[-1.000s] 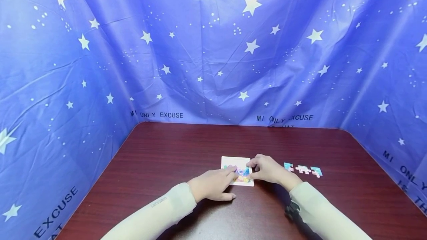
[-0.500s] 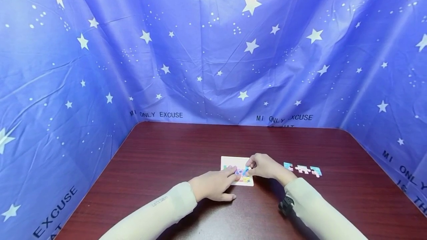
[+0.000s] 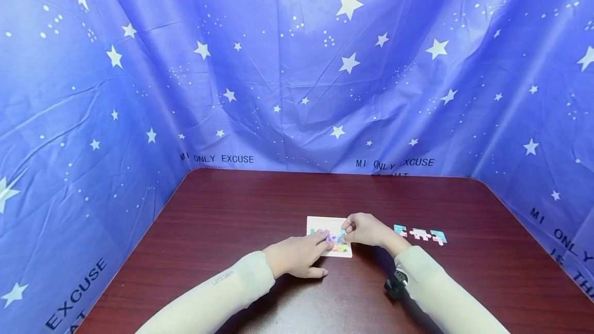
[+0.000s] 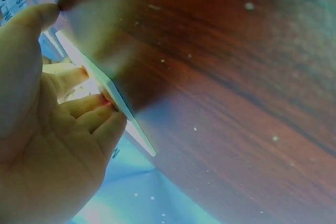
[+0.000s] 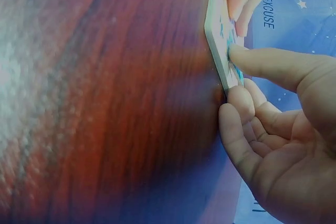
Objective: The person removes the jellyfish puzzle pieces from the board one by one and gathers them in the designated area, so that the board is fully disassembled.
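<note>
A small pale-framed jigsaw tray [image 3: 317, 219] lies on the dark red table, its picture partly filled with colourful pieces. My left hand [image 3: 299, 255] rests its extended fingers over the tray's left part, covering some of the picture, with the thumb out on the table. In the left wrist view those fingers [image 4: 94, 116] lie along the tray's edge. My right hand [image 3: 369, 229] pinches a blue jigsaw piece [image 3: 342, 236] between thumb and fingers over the tray's right side. The right wrist view shows the right thumb [image 5: 262, 64] on blue at the tray's edge.
Right of the tray, three loose jigsaw pieces lie in a row: a blue-and-pink one [image 3: 399, 230], a mostly pink one [image 3: 420, 235] and another blue-and-pink one [image 3: 438, 237]. A blue star-patterned cloth [image 3: 297, 92] hangs around the table's back and sides.
My right hand has shifted slightly left, bringing the blue jigsaw piece further over the tray. My left hand stays in place on the tray, and the loose pieces have not moved.
</note>
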`<action>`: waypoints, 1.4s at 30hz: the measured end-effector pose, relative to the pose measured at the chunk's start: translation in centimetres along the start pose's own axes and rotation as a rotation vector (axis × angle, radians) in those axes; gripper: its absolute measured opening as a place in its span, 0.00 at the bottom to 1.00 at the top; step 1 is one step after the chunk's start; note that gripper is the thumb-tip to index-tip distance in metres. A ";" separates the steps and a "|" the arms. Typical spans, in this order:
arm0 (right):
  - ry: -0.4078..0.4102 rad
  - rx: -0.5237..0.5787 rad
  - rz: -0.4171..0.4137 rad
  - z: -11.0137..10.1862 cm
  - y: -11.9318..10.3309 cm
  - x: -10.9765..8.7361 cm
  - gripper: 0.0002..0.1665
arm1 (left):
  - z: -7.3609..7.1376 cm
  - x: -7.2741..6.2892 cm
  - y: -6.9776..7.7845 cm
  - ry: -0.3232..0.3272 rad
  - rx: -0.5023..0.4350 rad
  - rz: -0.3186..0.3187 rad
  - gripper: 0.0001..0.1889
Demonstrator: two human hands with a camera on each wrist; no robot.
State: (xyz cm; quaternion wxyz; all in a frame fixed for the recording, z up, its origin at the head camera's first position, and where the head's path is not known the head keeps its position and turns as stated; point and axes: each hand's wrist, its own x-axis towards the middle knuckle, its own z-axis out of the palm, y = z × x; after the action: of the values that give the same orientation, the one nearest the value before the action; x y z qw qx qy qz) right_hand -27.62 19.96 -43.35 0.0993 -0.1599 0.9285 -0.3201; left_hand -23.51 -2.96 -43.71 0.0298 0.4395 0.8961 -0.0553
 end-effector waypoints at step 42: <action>0.016 0.209 -0.070 -3.6 4.0 -3.2 0.09 | 0.1 -0.2 -0.2 0.023 -0.028 0.018 0.35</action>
State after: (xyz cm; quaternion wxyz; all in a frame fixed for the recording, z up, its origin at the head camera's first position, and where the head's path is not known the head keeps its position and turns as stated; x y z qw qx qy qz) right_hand -26.60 26.10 -42.84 0.0967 -0.1782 0.8847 -0.4198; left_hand -23.53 -3.24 -43.79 0.0261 0.4479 0.8929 -0.0376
